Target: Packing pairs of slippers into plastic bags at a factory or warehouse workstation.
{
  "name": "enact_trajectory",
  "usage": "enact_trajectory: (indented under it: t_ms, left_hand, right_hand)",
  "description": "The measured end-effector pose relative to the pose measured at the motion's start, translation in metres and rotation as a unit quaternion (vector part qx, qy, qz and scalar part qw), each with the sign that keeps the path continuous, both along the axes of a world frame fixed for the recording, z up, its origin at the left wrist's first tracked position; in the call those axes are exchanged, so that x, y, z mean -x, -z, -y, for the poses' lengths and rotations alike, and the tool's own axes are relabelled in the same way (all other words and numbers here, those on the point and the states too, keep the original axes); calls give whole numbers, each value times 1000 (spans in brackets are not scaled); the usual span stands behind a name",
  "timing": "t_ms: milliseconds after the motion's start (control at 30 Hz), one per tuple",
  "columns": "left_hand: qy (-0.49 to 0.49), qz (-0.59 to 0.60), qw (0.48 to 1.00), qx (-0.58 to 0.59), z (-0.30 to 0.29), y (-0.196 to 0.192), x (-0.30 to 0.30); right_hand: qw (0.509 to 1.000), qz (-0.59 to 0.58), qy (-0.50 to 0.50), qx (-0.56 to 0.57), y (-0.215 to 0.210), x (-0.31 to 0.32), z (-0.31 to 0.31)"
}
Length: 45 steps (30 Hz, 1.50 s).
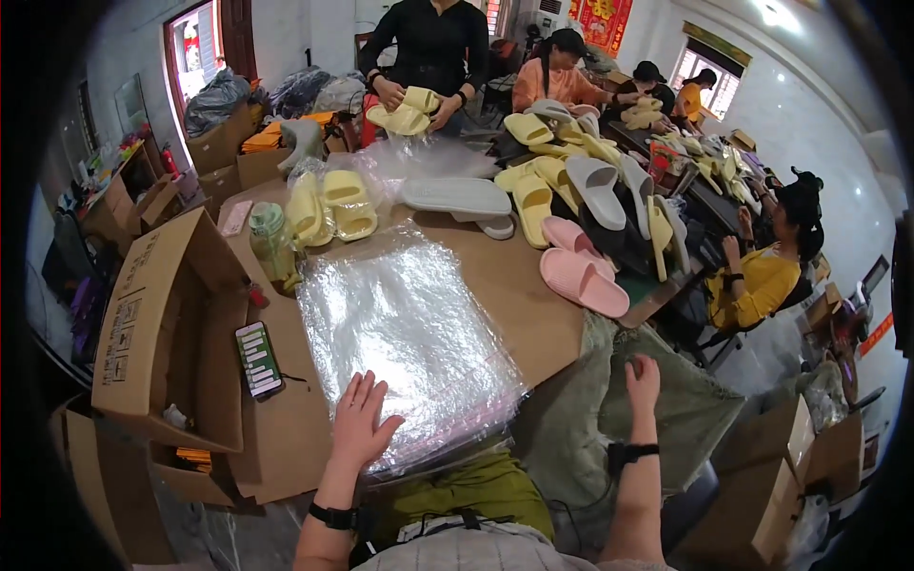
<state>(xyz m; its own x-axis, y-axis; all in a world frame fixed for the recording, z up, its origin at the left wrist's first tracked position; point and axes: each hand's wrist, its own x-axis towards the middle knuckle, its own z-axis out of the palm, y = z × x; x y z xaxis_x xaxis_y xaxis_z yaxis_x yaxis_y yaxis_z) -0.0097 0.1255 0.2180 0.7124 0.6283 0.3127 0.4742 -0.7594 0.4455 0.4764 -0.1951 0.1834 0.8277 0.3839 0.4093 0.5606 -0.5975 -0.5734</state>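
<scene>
A: Where is the left hand (363, 419)?
B: Lying palm down on the near left edge of the stack of clear plastic bags (405, 319); its grip is spread flat, thumb held away from the fingers, and it has hold of nothing; it simply presses or rests on the top bag.
A: And the right hand (645, 383)?
B: Off to the right of the stack, well apart from it, in front of a grey-green cloth (562, 428); its fingers are loosely curled, so I cannot tell how far that grip is open or whether anything sits inside; nor can I tell whether it touches the cloth.
A: Where exactly are the bags?
B: On the cardboard-covered worktop (538, 319), right before the person, the near edge reaching the front; a phone (258, 360) with a lit screen lies left of them, beside an open cardboard box (133, 319) tipped on its side.
A: What stands beyond?
B: A greenish bottle (269, 238) and yellow slippers (350, 205) in clear wrapping; then grey slippers (457, 197) just past the far edge, and pink slippers (583, 284) to the right; across the worktop, a co-worker in black (433, 52) holds more yellow slippers.
</scene>
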Motion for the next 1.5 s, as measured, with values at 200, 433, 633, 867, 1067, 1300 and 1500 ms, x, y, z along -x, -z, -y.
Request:
enact_trajectory:
  t_ms: [200,433,633,867,1067,1300,1500]
  left_hand:
    - [-7,-3,1000,-2,-7,2,6]
    - [30,-21,999,-5,2,12,-2]
    - [19,42,998,-44,4,21,6]
    - [12,21,999,-45,-1,17,5]
    - [22,17,999,-39,-2,12,0]
    - [19,26,999,-35,2,18,4]
    - [19,50,997,-51,2,16,1]
  right_hand:
    - [979,189,-74,29,-65,-29,-150]
    - [981,149,-63,106,-53,-76,-199]
    - [988,25,-151,18,-31,-60,-245]
    - [999,29,2,39,-51,-4,-283]
    - [967,93,-122,203,-6,-46,-285]
    - [978,181,-89,56,-23,-5,-278]
    - [979,113,-154,-64,-53,30,-276]
